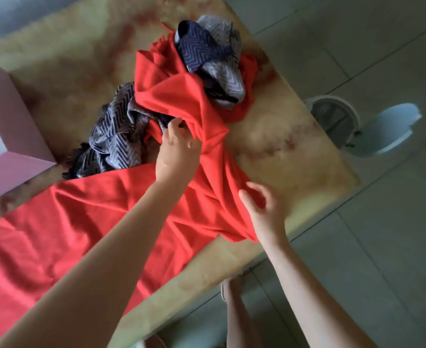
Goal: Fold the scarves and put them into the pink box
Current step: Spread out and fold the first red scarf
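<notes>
A large red scarf (86, 217) lies spread over the near part of the table and bunches up toward the middle. A grey and navy zigzag scarf (116, 139) is tangled with it, with another bundle of it (212, 54) on top at the far end. My left hand (175, 149) grips a bunched fold of the red scarf at the middle of the pile. My right hand (264, 209) hovers over the red scarf's right edge with fingers spread and loosely bent, holding nothing. The pink box (11, 136) stands open at the left edge.
The table (282, 146) has a mottled yellow top; its right edge runs diagonally beside my right arm. On the tiled floor to the right stand a round bin (332, 119) and a pale blue lid-like object (392, 129). My feet show under the table's near edge.
</notes>
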`<state>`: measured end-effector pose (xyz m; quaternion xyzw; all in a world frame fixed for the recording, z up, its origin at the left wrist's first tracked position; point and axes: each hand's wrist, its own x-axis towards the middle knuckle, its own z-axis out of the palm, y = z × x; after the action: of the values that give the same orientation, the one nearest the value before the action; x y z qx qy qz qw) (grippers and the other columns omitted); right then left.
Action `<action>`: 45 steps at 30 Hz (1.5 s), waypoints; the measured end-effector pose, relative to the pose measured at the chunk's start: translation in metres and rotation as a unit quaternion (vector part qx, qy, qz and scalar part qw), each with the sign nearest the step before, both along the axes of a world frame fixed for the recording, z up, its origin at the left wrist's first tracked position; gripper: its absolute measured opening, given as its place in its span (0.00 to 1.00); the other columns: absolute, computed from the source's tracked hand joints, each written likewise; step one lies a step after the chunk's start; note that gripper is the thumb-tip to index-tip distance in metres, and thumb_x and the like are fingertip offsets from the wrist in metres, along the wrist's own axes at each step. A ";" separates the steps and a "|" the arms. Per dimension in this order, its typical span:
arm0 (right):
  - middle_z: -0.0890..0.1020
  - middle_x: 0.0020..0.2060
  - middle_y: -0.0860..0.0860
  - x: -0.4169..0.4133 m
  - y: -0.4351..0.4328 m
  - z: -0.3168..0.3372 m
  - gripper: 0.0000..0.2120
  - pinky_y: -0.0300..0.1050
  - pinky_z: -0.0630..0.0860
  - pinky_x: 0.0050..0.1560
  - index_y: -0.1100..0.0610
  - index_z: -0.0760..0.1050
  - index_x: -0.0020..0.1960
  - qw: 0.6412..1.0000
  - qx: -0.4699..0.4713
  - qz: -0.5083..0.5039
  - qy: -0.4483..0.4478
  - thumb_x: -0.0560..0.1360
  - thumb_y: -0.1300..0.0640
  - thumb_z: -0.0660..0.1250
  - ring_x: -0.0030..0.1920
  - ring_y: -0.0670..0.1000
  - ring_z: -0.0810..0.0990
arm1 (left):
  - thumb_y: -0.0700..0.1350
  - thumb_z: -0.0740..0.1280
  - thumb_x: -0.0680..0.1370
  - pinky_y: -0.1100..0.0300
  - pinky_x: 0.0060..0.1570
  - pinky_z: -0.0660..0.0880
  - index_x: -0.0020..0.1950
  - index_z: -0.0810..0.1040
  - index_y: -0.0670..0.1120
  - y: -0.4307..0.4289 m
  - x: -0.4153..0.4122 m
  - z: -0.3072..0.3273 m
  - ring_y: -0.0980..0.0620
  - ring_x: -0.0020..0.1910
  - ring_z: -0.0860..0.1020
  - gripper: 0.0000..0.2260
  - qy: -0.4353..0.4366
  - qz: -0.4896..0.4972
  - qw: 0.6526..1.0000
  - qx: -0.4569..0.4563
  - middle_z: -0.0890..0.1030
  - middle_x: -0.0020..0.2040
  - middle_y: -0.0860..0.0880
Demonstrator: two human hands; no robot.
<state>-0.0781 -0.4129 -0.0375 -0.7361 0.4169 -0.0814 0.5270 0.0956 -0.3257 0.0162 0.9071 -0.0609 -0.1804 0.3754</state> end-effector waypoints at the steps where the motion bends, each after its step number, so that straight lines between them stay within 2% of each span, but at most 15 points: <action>1: 0.80 0.56 0.51 0.010 -0.006 -0.004 0.18 0.49 0.69 0.64 0.55 0.78 0.58 1.000 0.009 -0.014 0.006 0.71 0.48 0.69 0.59 0.51 0.76 | 0.44 0.63 0.77 0.55 0.60 0.67 0.73 0.60 0.44 -0.004 0.006 0.001 0.43 0.63 0.71 0.25 0.004 0.012 1.000 -0.013 0.70 0.66 0.42; 4: 0.77 0.63 0.52 0.041 -0.018 -0.009 0.29 0.49 0.68 0.67 0.53 0.70 0.69 0.998 0.053 -0.012 0.035 0.70 0.47 0.70 0.64 0.53 0.74 | 0.51 0.66 0.76 0.58 0.61 0.64 0.77 0.52 0.50 -0.023 0.019 0.003 0.47 0.67 0.67 0.34 0.021 0.011 1.000 -0.009 0.64 0.71 0.43; 7: 0.80 0.53 0.54 0.065 -0.017 -0.012 0.26 0.47 0.72 0.61 0.57 0.71 0.67 0.997 0.069 0.031 0.027 0.70 0.59 0.72 0.53 0.51 0.78 | 0.55 0.69 0.74 0.57 0.63 0.63 0.77 0.49 0.50 -0.046 0.028 -0.002 0.46 0.69 0.65 0.39 0.063 0.029 0.997 -0.012 0.63 0.72 0.42; 9: 0.80 0.45 0.51 0.073 -0.010 -0.009 0.20 0.41 0.73 0.55 0.59 0.77 0.62 0.995 0.062 0.082 0.016 0.70 0.66 0.69 0.45 0.46 0.78 | 0.53 0.70 0.73 0.60 0.62 0.65 0.75 0.59 0.45 -0.058 0.032 -0.007 0.46 0.68 0.68 0.35 0.078 0.070 0.994 -0.019 0.70 0.69 0.43; 12: 0.80 0.38 0.45 0.069 0.000 -0.005 0.14 0.28 0.70 0.45 0.60 0.80 0.55 0.990 0.096 0.101 -0.008 0.72 0.68 0.66 0.38 0.37 0.76 | 0.46 0.72 0.70 0.55 0.51 0.73 0.53 0.78 0.40 -0.066 0.032 -0.016 0.45 0.52 0.78 0.16 0.128 0.136 0.979 -0.083 0.81 0.49 0.43; 14: 0.81 0.42 0.44 0.059 -0.004 0.000 0.12 0.30 0.72 0.47 0.56 0.80 0.53 0.992 0.116 0.032 -0.041 0.73 0.67 0.65 0.42 0.40 0.77 | 0.46 0.70 0.64 0.51 0.40 0.75 0.38 0.78 0.44 -0.063 0.021 -0.011 0.45 0.39 0.78 0.07 0.219 0.144 0.951 -0.167 0.77 0.34 0.46; 19: 0.80 0.56 0.49 0.038 -0.056 0.009 0.15 0.47 0.73 0.63 0.53 0.76 0.60 0.960 0.212 -0.176 -0.053 0.76 0.48 0.65 0.59 0.50 0.78 | 0.38 0.59 0.78 0.64 0.32 0.74 0.37 0.74 0.43 -0.039 -0.011 0.008 0.55 0.25 0.76 0.10 0.367 0.171 0.860 -0.312 0.77 0.27 0.49; 24: 0.81 0.47 0.51 0.055 -0.069 0.027 0.28 0.40 0.75 0.42 0.55 0.74 0.60 0.898 0.428 -0.078 -0.063 0.73 0.34 0.57 0.43 0.47 0.80 | 0.37 0.61 0.74 0.62 0.30 0.69 0.30 0.75 0.44 -0.021 -0.037 0.030 0.52 0.24 0.72 0.13 0.436 0.066 0.870 -0.221 0.76 0.25 0.47; 27: 0.82 0.46 0.54 0.070 -0.060 0.033 0.26 0.44 0.76 0.46 0.59 0.77 0.60 0.869 0.491 -0.035 -0.049 0.70 0.41 0.67 0.44 0.50 0.80 | 0.38 0.62 0.74 0.57 0.37 0.70 0.33 0.78 0.42 -0.016 -0.050 0.039 0.47 0.31 0.73 0.11 0.473 0.009 0.863 -0.175 0.78 0.32 0.43; 29: 0.84 0.37 0.53 0.072 -0.056 0.034 0.09 0.40 0.78 0.40 0.60 0.78 0.53 0.895 0.443 -0.007 -0.050 0.76 0.59 0.64 0.37 0.47 0.82 | 0.40 0.64 0.75 0.57 0.41 0.71 0.36 0.80 0.44 -0.015 -0.055 0.039 0.47 0.35 0.75 0.09 0.478 -0.033 0.865 -0.150 0.80 0.36 0.43; 31: 0.83 0.30 0.49 0.071 -0.052 0.039 0.09 0.36 0.77 0.33 0.57 0.79 0.46 0.929 0.366 -0.005 -0.054 0.75 0.67 0.62 0.30 0.44 0.80 | 0.41 0.65 0.76 0.58 0.41 0.71 0.35 0.78 0.48 -0.011 -0.054 0.033 0.49 0.36 0.73 0.09 0.425 -0.048 0.896 -0.119 0.79 0.34 0.48; 34: 0.84 0.37 0.52 0.062 -0.045 0.040 0.06 0.37 0.77 0.42 0.57 0.81 0.47 0.940 0.333 -0.024 -0.069 0.73 0.66 0.68 0.36 0.46 0.81 | 0.55 0.68 0.70 0.55 0.50 0.73 0.37 0.77 0.52 0.006 -0.044 0.015 0.49 0.43 0.75 0.08 0.298 -0.008 0.952 -0.067 0.77 0.35 0.51; 38: 0.81 0.34 0.50 0.038 -0.026 0.042 0.08 0.34 0.73 0.42 0.55 0.79 0.41 0.966 0.249 0.044 -0.054 0.71 0.67 0.70 0.35 0.43 0.78 | 0.67 0.70 0.60 0.46 0.59 0.74 0.58 0.73 0.55 0.025 -0.029 0.003 0.49 0.55 0.78 0.30 0.259 0.138 0.953 -0.082 0.78 0.55 0.51; 40: 0.79 0.33 0.50 0.028 -0.016 0.043 0.09 0.31 0.71 0.39 0.54 0.77 0.39 0.967 0.236 0.088 -0.022 0.71 0.67 0.71 0.33 0.39 0.76 | 0.64 0.71 0.66 0.49 0.56 0.76 0.70 0.64 0.53 0.026 -0.026 -0.002 0.49 0.56 0.77 0.37 0.293 0.147 0.941 -0.079 0.76 0.60 0.49; 45: 0.78 0.37 0.48 0.030 -0.014 0.033 0.12 0.33 0.72 0.41 0.54 0.77 0.52 0.982 0.180 0.049 0.024 0.69 0.58 0.74 0.37 0.42 0.76 | 0.47 0.75 0.70 0.50 0.58 0.75 0.74 0.60 0.46 0.024 -0.035 -0.021 0.48 0.54 0.77 0.37 0.246 0.110 0.962 -0.039 0.76 0.58 0.47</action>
<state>-0.0477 -0.4272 -0.0043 -0.6507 0.4005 0.0386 0.6440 0.0603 -0.3018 -0.0049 0.8203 0.1269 -0.3533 0.4315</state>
